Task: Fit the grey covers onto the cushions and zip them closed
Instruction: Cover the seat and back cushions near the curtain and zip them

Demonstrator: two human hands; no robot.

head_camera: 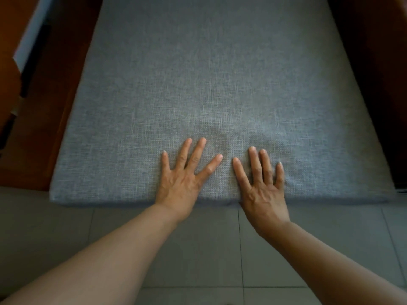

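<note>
A large flat cushion in a grey woven cover [211,84] fills most of the view, its near edge facing me. My left hand [185,179] lies flat on the cover near that edge, fingers spread and straight. My right hand [262,183] lies flat beside it, fingers straight, its palm over the cushion's front edge. The fabric dips and wrinkles slightly just beyond the fingertips. No zip shows in this view.
The cushion rests on a dark reddish wooden frame [55,106] that shows along both sides. Grey floor tiles [209,249] lie below the near edge. A pale panel [30,36] stands at the upper left.
</note>
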